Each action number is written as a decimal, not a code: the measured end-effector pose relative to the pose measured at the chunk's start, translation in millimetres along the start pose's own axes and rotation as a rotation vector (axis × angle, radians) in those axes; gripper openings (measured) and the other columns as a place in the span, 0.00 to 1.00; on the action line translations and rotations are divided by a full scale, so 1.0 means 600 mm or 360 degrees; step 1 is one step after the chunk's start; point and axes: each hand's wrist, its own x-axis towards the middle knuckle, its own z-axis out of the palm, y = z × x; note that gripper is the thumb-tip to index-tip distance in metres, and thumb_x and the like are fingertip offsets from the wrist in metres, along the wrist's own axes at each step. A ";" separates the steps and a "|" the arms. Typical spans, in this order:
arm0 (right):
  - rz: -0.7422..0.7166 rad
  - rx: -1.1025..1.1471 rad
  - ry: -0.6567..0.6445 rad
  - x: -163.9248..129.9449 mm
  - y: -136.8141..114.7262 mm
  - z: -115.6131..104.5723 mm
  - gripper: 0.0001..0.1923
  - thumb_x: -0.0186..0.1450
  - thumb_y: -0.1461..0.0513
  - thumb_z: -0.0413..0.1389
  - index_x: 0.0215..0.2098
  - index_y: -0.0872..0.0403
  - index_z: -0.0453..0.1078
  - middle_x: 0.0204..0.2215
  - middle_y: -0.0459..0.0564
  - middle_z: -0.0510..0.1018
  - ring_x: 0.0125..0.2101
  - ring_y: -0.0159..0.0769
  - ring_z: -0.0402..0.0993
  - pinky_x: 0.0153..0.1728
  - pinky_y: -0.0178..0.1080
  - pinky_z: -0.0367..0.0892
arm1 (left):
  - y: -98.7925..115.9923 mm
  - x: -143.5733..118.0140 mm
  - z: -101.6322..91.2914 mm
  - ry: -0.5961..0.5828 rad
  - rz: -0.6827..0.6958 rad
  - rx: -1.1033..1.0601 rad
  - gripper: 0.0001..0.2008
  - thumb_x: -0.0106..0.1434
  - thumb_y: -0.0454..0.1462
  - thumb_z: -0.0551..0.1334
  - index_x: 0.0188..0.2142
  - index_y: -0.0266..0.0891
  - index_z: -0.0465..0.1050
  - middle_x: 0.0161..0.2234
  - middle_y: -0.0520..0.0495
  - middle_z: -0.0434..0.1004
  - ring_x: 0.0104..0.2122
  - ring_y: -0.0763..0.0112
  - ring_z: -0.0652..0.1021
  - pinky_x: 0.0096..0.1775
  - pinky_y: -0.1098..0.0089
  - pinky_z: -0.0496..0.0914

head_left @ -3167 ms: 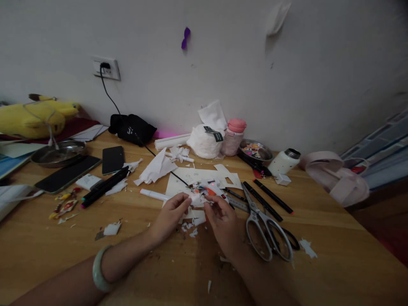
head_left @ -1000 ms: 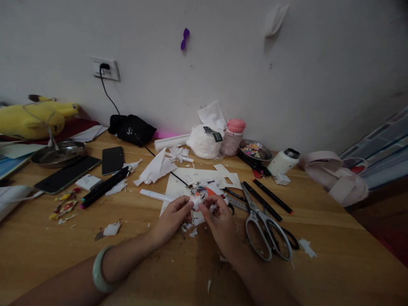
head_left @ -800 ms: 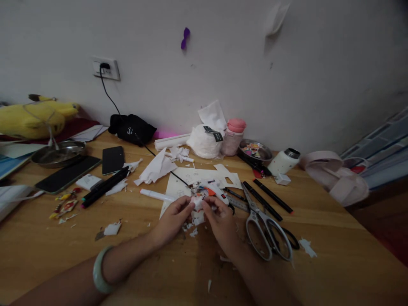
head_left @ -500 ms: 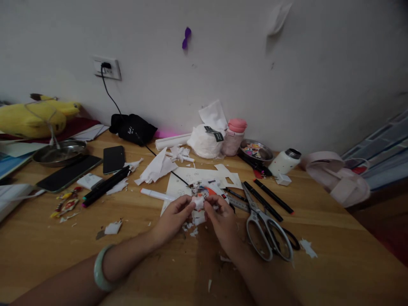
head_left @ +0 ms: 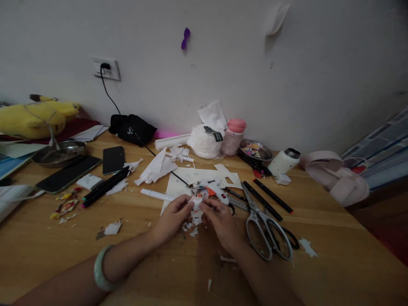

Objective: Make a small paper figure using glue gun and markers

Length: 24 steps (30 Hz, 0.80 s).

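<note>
Between my two hands is a small piece of white paper (head_left: pixel 196 202), pinched from both sides. My left hand (head_left: pixel 176 213) grips its left edge with thumb and fingers. On its right edge, my right hand (head_left: pixel 219 219) holds it the same way. Just beyond the fingers lies a white and orange tool with a red switch, which looks like a glue gun (head_left: pixel 216 191). Under it is a cut sheet of paper (head_left: pixel 181 178) with faint drawings. Small paper scraps (head_left: pixel 194 232) lie below the hands.
Large scissors (head_left: pixel 267 233) lie right of my right hand, beside black markers (head_left: pixel 273 196) and a metal ruler (head_left: pixel 238 202). A white marker (head_left: pixel 157 195) is at the left. Behind stand a pink-lidded bottle (head_left: pixel 234 138), a bowl of cutouts (head_left: pixel 256 151) and a white bottle (head_left: pixel 285 161).
My right hand has shifted slightly and its fingers have turned, so more of the white and orange tool shows. The paper piece has tilted a little and stays between both hands.
</note>
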 end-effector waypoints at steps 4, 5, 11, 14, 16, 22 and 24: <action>-0.0013 0.0302 0.0113 0.001 0.001 0.000 0.14 0.54 0.55 0.56 0.33 0.57 0.66 0.20 0.43 0.66 0.19 0.25 0.60 0.22 0.30 0.56 | -0.002 0.004 0.001 0.0020 -0.0121 -0.0187 0.13 0.55 0.46 0.56 0.23 0.38 0.61 0.16 0.57 0.61 0.18 0.77 0.61 0.23 0.75 0.55; -0.0031 0.0258 0.0154 0.001 0.000 0.000 0.14 0.54 0.55 0.56 0.33 0.56 0.66 0.21 0.43 0.66 0.20 0.25 0.60 0.22 0.31 0.57 | -0.004 0.005 0.001 0.0021 -0.0163 -0.0243 0.14 0.55 0.46 0.56 0.23 0.38 0.61 0.16 0.57 0.61 0.18 0.77 0.61 0.22 0.76 0.55; -0.0306 -0.0501 0.0257 0.000 -0.006 -0.002 0.12 0.55 0.56 0.53 0.29 0.58 0.69 0.23 0.47 0.69 0.24 0.31 0.63 0.25 0.33 0.59 | -0.016 0.008 0.002 0.0007 -0.0169 -0.0487 0.13 0.54 0.45 0.58 0.23 0.37 0.63 0.16 0.55 0.64 0.19 0.77 0.64 0.24 0.76 0.57; -0.0473 -0.0579 0.0288 -0.001 -0.004 -0.001 0.11 0.57 0.57 0.51 0.29 0.57 0.70 0.28 0.50 0.71 0.27 0.32 0.65 0.28 0.33 0.60 | -0.015 0.008 0.001 -0.0002 -0.0164 -0.0460 0.12 0.53 0.44 0.59 0.24 0.37 0.65 0.17 0.55 0.64 0.18 0.78 0.64 0.24 0.76 0.57; -0.0499 -0.0537 0.0273 -0.002 -0.004 -0.001 0.11 0.57 0.58 0.51 0.30 0.57 0.70 0.30 0.50 0.71 0.29 0.32 0.66 0.29 0.33 0.61 | -0.013 0.008 0.001 -0.0008 -0.0163 -0.0429 0.12 0.53 0.44 0.60 0.24 0.36 0.65 0.17 0.55 0.64 0.18 0.78 0.63 0.23 0.76 0.57; -0.0113 -0.0186 0.0086 0.002 -0.006 -0.005 0.12 0.52 0.57 0.56 0.31 0.57 0.70 0.23 0.47 0.71 0.22 0.30 0.64 0.24 0.33 0.59 | -0.016 0.007 -0.001 -0.0027 -0.0198 -0.0391 0.11 0.54 0.43 0.60 0.25 0.36 0.65 0.16 0.56 0.63 0.17 0.80 0.61 0.21 0.77 0.53; 0.0035 0.0161 0.0043 0.004 -0.005 -0.004 0.13 0.52 0.57 0.57 0.32 0.57 0.70 0.21 0.45 0.69 0.19 0.27 0.61 0.22 0.32 0.58 | -0.017 0.008 -0.001 -0.0040 -0.0195 -0.0454 0.11 0.53 0.43 0.60 0.25 0.36 0.66 0.17 0.56 0.64 0.17 0.79 0.62 0.22 0.77 0.55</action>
